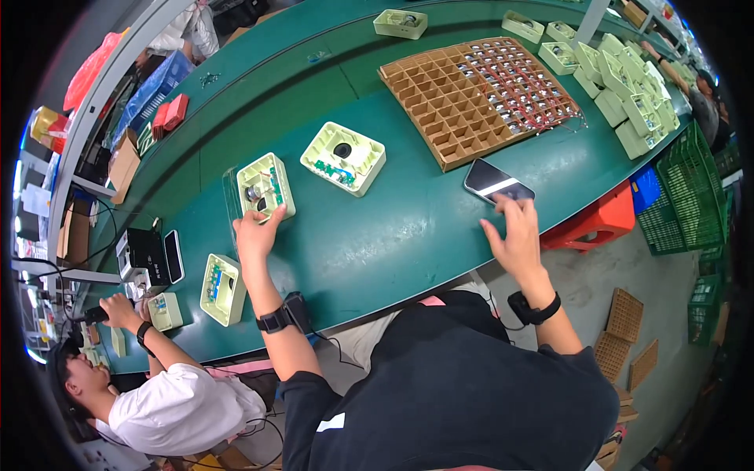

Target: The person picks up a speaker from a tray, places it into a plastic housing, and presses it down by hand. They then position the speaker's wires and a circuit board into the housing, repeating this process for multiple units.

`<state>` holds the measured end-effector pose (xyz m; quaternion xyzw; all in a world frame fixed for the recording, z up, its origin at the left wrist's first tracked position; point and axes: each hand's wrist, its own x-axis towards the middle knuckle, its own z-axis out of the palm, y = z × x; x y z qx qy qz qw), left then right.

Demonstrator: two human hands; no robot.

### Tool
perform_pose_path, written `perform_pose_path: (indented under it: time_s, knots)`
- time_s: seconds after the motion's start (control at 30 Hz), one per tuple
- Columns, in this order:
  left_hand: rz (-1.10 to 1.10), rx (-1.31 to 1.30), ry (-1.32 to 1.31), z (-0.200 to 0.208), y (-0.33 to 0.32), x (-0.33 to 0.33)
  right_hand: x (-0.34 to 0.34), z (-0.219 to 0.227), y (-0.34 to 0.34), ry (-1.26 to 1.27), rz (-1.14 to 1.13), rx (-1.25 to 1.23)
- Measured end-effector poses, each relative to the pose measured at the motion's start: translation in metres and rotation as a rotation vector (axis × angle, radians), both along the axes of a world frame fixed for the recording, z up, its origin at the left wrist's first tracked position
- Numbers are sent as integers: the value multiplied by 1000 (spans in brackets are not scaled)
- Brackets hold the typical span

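Note:
My left hand (pixel 258 233) has its thumb and fingers closed on the near edge of a pale green plastic housing (pixel 286 206). Inside that housing are a round metal part and a green circuit board. Just to its right lies a second open housing (pixel 369 153) with a black round part and a circuit board. On the right, my right hand (pixel 518 235) reaches to a dark smartphone (pixel 510 188), fingertips at its near edge and thumb spread away, holding nothing. The phone lies flat on the green bench mat (pixel 377 251).
A cardboard divider tray (pixel 455 118), partly filled with small wired parts, sits beyond the phone. Stacked housings (pixel 628 86) stand far right. Another housing (pixel 223 290) lies near left, by a co-worker (pixel 181 400) holding a dark tool. A red stool (pixel 593 224) stands beside the bench.

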<state>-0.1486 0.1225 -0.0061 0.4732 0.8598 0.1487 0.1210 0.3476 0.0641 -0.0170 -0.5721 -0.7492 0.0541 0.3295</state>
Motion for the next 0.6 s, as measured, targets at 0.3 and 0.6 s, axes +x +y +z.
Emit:
perform_pose_path:
  time_s: [0.3,0.6]
  knots:
    - [-225,698,-466,-1,107,5,-60,-19,-12,34,254,35]
    - [-415,4,-207,35,14,130,-3,0,32,163,205,-12]
